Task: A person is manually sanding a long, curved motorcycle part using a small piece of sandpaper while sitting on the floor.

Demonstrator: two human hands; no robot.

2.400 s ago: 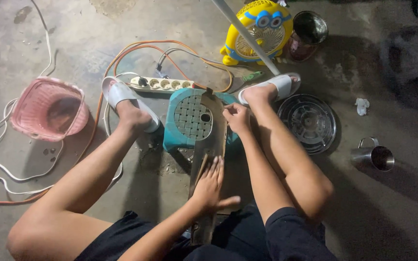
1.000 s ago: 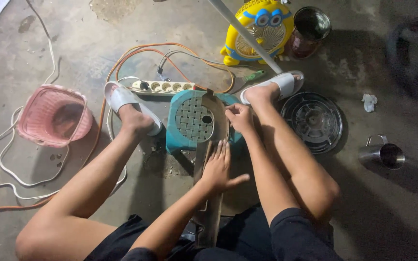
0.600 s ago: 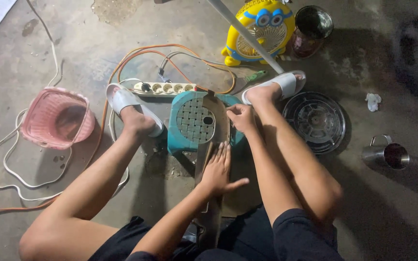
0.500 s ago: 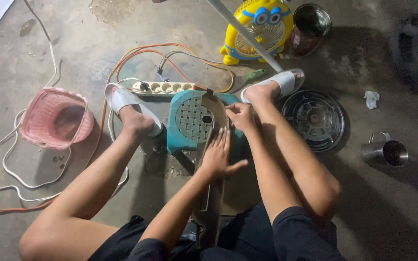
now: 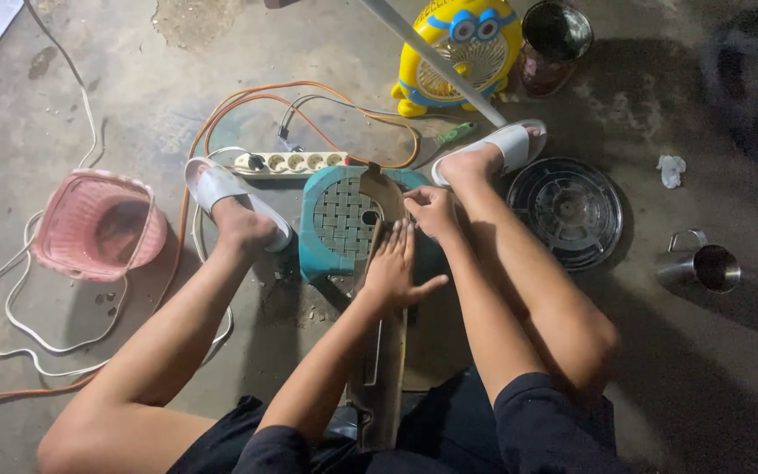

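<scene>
Since the earlier frames the left hand (image 5: 394, 268) has slid up the blade (image 5: 382, 333) from near the person's lap to just below the right hand (image 5: 432, 211); the right hand has stayed at the blade's upper part. The left hand now lies flat and open, fingers spread, palm pressed on the blade. The right hand is curled loosely at the blade's right edge; whether it grips the edge or only touches it cannot be told.

The blade is a long, flat, dull grey-brown piece with a rounded tip and a narrow slot along its lower part. It runs from the person's lap up over the stool (image 5: 344, 224), its tip near the stool's far rim. The stool is teal plastic with a woven lattice top, standing on the rough concrete floor (image 5: 133, 79) between the two sandalled feet.

The pink basket (image 5: 98, 224), ribbed plastic, looks empty. The steel mug (image 5: 702, 266) at right lies on its side, its inside dark. A dark tin (image 5: 554, 35) stands by the yellow fan (image 5: 462, 53); its contents cannot be made out. A round metal grille (image 5: 565, 211) lies flat beside the right foot. A white power strip (image 5: 291, 162) and orange and white cables (image 5: 46, 342) loop over the floor.
</scene>
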